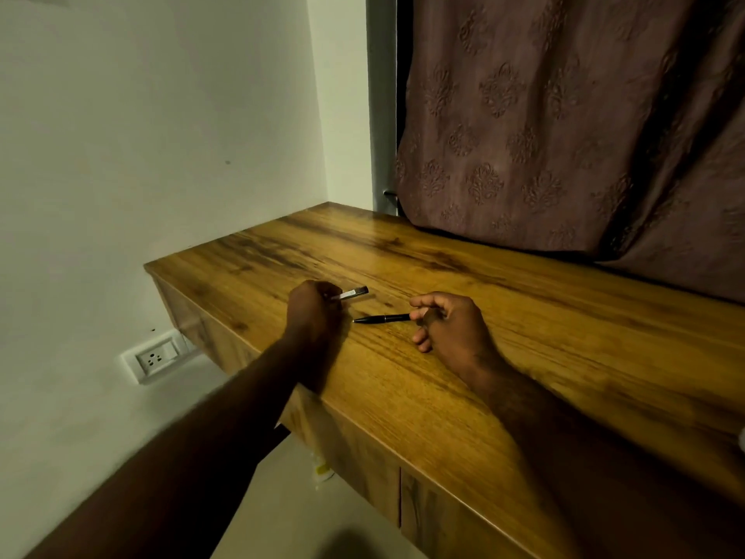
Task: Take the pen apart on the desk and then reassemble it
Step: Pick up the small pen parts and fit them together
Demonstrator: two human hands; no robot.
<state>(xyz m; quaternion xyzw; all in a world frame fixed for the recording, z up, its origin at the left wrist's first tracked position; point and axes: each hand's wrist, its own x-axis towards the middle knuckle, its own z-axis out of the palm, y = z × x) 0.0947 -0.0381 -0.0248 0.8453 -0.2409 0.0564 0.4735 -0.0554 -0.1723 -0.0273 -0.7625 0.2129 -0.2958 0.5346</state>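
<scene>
Pen barrel [381,317] at wooden desk [524,357], curtain [564,115] behind

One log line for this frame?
left hand grips silver pen section | right hand pinches black pen section | sections apart | wooden desk

The pen is in two parts above the wooden desk [463,381]. The left hand [312,302] curls its fingers round one end of the silver piece [354,294], whose free end, dark at the tip, sticks out to the right. The right hand [447,320] pinches the rear end of the black piece [381,318] between thumb and forefinger, with the point aimed left toward the other hand (whether it touches the wood cannot be told). The two pieces lie near each other but apart. A patterned brown curtain [564,115] hangs behind the desk, and a white wall socket [155,359] sits low on the wall at left.
</scene>
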